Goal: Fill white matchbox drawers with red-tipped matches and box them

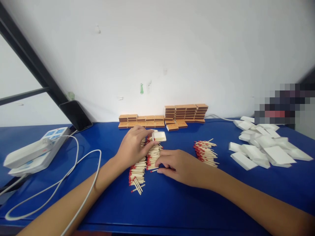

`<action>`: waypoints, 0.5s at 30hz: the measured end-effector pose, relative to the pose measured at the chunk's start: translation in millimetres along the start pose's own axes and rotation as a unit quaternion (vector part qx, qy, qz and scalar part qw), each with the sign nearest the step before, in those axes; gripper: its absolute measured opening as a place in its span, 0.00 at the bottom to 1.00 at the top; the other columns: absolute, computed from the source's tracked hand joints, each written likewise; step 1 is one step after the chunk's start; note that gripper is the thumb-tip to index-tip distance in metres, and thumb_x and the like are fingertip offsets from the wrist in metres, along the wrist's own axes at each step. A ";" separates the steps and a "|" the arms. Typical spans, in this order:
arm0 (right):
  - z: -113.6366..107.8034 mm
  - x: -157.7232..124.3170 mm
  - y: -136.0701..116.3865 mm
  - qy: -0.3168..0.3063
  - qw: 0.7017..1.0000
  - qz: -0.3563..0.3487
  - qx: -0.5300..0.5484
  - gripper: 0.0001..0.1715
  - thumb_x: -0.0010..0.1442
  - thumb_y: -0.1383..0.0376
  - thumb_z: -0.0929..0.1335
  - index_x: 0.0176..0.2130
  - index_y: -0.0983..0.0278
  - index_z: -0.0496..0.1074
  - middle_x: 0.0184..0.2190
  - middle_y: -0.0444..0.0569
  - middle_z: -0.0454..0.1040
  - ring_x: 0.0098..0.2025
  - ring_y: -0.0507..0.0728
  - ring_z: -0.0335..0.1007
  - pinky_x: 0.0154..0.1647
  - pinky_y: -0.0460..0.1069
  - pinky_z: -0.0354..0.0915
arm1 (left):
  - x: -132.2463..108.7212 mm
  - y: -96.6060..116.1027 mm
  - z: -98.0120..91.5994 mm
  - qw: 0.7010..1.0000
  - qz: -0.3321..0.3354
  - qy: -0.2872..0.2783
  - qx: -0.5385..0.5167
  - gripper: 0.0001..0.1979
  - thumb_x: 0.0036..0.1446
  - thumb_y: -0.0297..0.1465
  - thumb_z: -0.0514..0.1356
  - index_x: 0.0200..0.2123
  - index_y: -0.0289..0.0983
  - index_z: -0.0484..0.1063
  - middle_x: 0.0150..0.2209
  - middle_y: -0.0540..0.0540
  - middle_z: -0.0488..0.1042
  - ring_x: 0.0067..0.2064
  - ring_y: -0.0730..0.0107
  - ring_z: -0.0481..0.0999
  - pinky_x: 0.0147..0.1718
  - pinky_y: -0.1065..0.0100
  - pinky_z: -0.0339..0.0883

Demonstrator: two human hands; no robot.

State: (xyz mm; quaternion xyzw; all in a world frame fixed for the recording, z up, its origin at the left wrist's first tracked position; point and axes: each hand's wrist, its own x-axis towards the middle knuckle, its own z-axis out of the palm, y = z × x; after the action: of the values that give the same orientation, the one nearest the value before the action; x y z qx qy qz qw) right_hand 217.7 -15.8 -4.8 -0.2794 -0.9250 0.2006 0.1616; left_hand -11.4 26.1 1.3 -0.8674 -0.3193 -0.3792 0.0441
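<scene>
My left hand [135, 144] reaches over the matches, its thumb and index finger closed about the left end of a small white matchbox tray [159, 136]. Below that tray lies a heap of red-tipped matches [154, 155]. My right hand [178, 167] is at the heap's near right edge, fingers curled and pinching at matches; a single match [154, 170] points toward its thumb. How many it grips is hidden. Another long row of matches [137, 170] runs under and in front of my left hand, with a few lying askew at its near end.
Brown matchboxes [185, 113] are stacked along the wall. A third match pile [206, 153] lies right of centre, beside many white trays [261, 142]. At left are a power strip [49, 150], a white cable [77, 147] and a black phone [76, 114] on the blue table [172, 209].
</scene>
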 end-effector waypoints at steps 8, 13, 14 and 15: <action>3.1 0.1 -1.7 0.000 1.000 -0.001 0.019 0.09 0.72 0.66 0.67 0.41 0.63 0.78 0.38 0.46 0.76 0.38 0.54 0.72 0.41 0.49 0.63 | -0.2 1.0 -0.1 1.000 -0.001 -0.009 0.001 0.18 0.68 0.41 0.65 0.52 0.33 0.76 0.40 0.40 0.80 0.43 0.55 0.76 0.42 0.55 0.72; 3.7 -0.4 -1.3 -0.007 1.000 0.015 0.022 0.07 0.72 0.66 0.67 0.39 0.63 0.75 0.38 0.46 0.77 0.37 0.54 0.72 0.39 0.49 0.63 | -0.5 1.2 -0.2 1.000 -0.001 -0.016 0.003 0.18 0.68 0.40 0.64 0.53 0.33 0.77 0.40 0.40 0.80 0.44 0.55 0.76 0.43 0.55 0.72; 3.5 -0.5 -1.3 -0.013 0.999 0.023 0.021 0.06 0.72 0.66 0.68 0.39 0.63 0.74 0.39 0.46 0.77 0.37 0.54 0.72 0.39 0.49 0.62 | -0.7 0.9 0.0 1.000 -0.002 -0.017 0.003 0.18 0.68 0.40 0.65 0.53 0.34 0.77 0.40 0.40 0.80 0.44 0.55 0.76 0.43 0.55 0.72; 3.2 -0.7 -1.4 -0.019 0.999 0.032 0.016 0.06 0.72 0.65 0.68 0.40 0.63 0.74 0.39 0.46 0.78 0.37 0.55 0.72 0.39 0.49 0.62 | -0.9 0.5 0.3 1.000 -0.002 -0.018 0.003 0.18 0.68 0.40 0.65 0.53 0.34 0.77 0.40 0.40 0.80 0.43 0.55 0.76 0.43 0.54 0.72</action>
State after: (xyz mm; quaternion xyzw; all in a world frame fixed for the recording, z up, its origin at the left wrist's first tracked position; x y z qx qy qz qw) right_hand 216.3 -18.2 -7.1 -0.3018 -0.9153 0.2260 0.1416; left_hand -11.4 25.3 0.6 -0.8731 -0.3232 -0.3629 0.0400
